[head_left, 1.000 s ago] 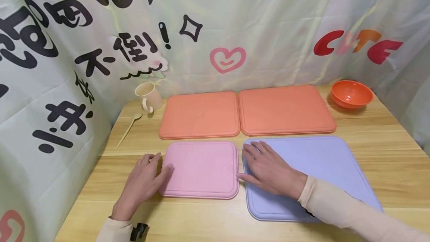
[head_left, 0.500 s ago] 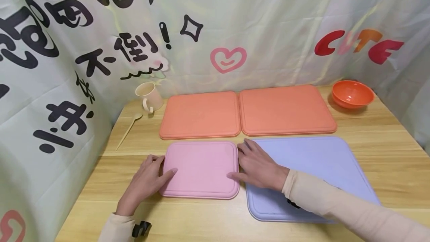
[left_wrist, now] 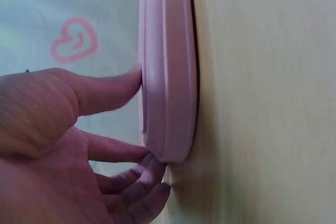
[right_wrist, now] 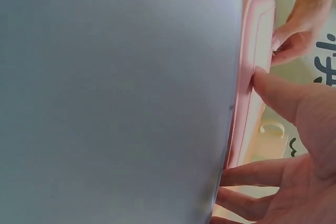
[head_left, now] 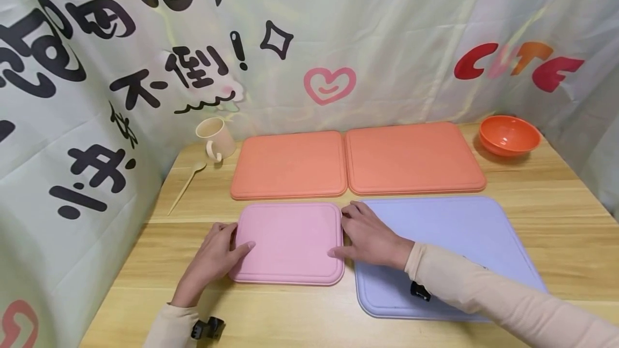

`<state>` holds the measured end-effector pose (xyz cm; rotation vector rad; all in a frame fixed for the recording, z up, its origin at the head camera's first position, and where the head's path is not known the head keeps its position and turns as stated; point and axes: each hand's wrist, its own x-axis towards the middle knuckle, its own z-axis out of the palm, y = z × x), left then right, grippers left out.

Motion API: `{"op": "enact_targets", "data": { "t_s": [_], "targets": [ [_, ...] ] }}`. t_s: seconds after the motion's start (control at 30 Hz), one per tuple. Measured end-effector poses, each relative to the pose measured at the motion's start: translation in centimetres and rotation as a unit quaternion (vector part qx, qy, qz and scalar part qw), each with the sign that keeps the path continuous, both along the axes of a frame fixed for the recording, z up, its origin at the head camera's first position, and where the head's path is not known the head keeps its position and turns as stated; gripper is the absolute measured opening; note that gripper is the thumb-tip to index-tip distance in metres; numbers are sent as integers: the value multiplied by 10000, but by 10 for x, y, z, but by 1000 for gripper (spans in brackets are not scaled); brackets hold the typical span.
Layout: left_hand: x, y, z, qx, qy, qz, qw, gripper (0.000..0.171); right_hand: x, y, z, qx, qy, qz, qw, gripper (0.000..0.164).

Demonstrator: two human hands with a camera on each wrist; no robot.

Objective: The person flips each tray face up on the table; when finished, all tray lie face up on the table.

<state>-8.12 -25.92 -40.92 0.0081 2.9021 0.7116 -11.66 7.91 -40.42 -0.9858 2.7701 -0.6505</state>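
Observation:
Flat on the table lies a pink rectangular board with a grooved rim and rounded corners. My left hand grips its left edge, thumb on the top face and fingers against the side; the left wrist view shows the fingertips at the board's lower edge. On the opposite edge my right hand holds the board the same way, its thumb on the top and its fingers in the narrow gap beside a larger lavender board. The right forearm crosses above that lavender board.
Two orange boards lie side by side behind. A beige mug and a beige spoon are at the back left. An orange-red bowl stands at the back right. A printed cloth hangs behind the wooden table.
Over the last second my right hand has moved left off the lavender board onto the pink board's right edge. My left hand has shifted slightly right and taken hold of the left edge.

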Motion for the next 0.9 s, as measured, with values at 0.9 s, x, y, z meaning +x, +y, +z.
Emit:
{"op": "enact_targets", "data": {
  "t_s": [0.9],
  "targets": [
    [6, 8, 21, 477, 303, 740, 9957, 69, 7, 0, 11, -1080, 73, -606, 9923, 67]
  ]
}}
